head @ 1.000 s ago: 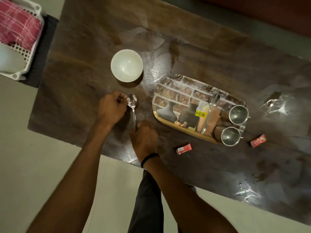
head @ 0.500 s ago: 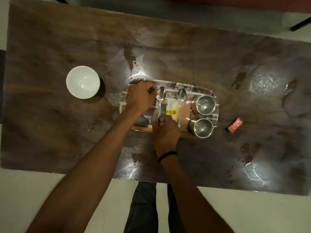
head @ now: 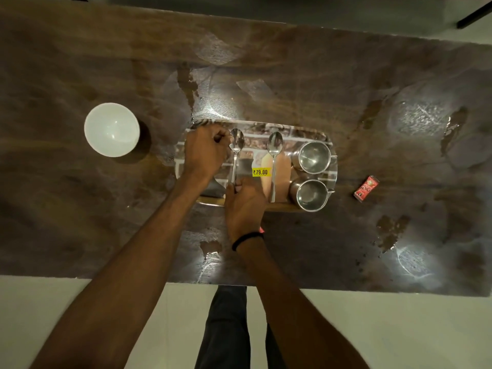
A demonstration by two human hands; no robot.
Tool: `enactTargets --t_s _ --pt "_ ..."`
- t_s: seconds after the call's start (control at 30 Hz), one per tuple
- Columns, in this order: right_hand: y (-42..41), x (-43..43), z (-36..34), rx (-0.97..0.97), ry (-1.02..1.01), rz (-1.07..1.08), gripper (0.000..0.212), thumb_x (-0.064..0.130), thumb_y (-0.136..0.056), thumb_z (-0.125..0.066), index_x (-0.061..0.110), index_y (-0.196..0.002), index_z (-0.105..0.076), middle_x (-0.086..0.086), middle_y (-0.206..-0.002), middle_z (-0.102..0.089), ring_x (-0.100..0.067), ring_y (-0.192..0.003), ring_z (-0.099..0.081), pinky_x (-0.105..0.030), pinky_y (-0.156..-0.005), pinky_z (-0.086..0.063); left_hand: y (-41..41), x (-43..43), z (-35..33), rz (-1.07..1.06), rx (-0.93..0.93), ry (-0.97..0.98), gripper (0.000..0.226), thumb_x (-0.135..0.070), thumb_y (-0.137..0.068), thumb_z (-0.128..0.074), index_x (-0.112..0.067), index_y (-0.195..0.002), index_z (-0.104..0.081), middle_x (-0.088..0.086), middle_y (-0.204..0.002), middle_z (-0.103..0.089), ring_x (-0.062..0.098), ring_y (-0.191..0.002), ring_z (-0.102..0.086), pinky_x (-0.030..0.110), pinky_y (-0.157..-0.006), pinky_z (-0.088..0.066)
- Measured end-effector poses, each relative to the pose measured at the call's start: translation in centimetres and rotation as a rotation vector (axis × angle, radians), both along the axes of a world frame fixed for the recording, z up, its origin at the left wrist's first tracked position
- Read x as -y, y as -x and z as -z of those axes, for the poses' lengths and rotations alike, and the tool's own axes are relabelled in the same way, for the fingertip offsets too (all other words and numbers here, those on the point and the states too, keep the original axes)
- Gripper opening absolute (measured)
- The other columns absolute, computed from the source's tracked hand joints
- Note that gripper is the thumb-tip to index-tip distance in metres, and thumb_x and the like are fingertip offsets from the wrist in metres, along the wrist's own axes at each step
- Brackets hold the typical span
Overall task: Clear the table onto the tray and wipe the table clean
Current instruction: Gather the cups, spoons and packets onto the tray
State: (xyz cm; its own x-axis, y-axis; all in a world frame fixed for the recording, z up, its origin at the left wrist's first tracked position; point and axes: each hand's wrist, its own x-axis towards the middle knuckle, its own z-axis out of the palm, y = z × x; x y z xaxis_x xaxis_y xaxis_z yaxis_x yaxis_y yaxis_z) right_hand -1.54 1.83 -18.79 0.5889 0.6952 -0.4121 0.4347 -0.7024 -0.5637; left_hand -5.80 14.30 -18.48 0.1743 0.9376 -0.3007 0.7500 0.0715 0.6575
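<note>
A printed tray lies on the dark brown table. On it are two steel mugs at the right and a spoon beside them. A second spoon is over the tray's left part. My left hand pinches it by the bowl, and my right hand grips the handle end. A white bowl stands on the table to the left of the tray. A red packet lies to the right of the tray. Another red packet is almost hidden under my right wrist.
Wet spills and smears mark the table around the tray and near its front edge. The floor is pale below the table. My legs show under the front edge.
Both hands carried the spoon from the table beside the bowl rightward onto the tray. In the last half second the hands have held nearly still there.
</note>
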Motion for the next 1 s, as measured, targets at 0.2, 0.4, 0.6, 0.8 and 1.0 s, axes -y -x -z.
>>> enactTargets --t_s 0.2,0.4,0.6,0.8,1.0 --pt "-1.4 1.9 -2.0 -0.047 0.023 -0.074 0.018 0.022 -0.098 -0.062 0.006 -0.095 -0.070 -0.010 -0.097 -0.071 -0.024 -0.090 -0.066 -0.030 -0.076 -0.049 1.1 0.9 -0.9 -0.061 0.061 -0.004 0.007 -0.016 -0.088 -0.071 -0.014 -0.092 -0.076 -0.003 -0.081 -0.074 -0.011 -0.058 -0.059 0.005 -0.060 -0.047" --pt "-6.2 10.3 -2.8 -0.037 0.082 -0.109 0.008 0.013 -0.095 -0.066 0.012 -0.098 -0.072 -0.007 -0.095 -0.074 -0.023 -0.089 -0.069 -0.029 -0.081 -0.050 4.2 7.8 -2.7 -0.269 0.189 -0.002 0.015 -0.025 -0.093 -0.064 -0.017 -0.102 -0.073 -0.006 -0.091 -0.074 0.008 -0.082 -0.068 0.033 -0.076 -0.058" --pt "-6.8 13.4 -1.3 -0.119 0.175 -0.436 0.047 0.010 -0.094 -0.065 0.023 -0.139 -0.055 -0.013 -0.132 -0.048 -0.026 -0.112 -0.057 -0.031 -0.097 -0.047 5.2 19.8 -1.6 -0.306 0.090 0.230 0.026 -0.027 -0.090 -0.070 -0.021 -0.115 -0.066 -0.007 -0.095 -0.068 0.001 -0.080 -0.064 0.025 -0.077 -0.058" --pt "-6.0 12.0 -0.7 -0.068 0.072 -0.695 0.051 0.011 -0.089 -0.070 0.018 -0.137 -0.056 -0.023 -0.135 -0.042 -0.038 -0.121 -0.048 -0.041 -0.097 -0.052 4.1 23.6 -0.4 -0.021 -0.054 0.374 0.050 -0.035 -0.086 -0.073 -0.031 -0.131 -0.052 0.001 -0.130 -0.052 0.016 -0.104 -0.061 0.022 -0.085 -0.050" --pt "-6.4 11.9 -0.9 -0.082 0.085 -0.662 0.029 0.013 -0.092 -0.068 0.010 -0.121 -0.064 -0.018 -0.123 -0.049 -0.023 -0.101 -0.054 -0.023 -0.084 -0.048 3.7 23.3 -0.1 0.091 -0.139 0.297 0.043 -0.026 -0.091 -0.068 -0.021 -0.131 -0.055 0.007 -0.132 -0.052 0.024 -0.112 -0.060 0.032 -0.094 -0.051"
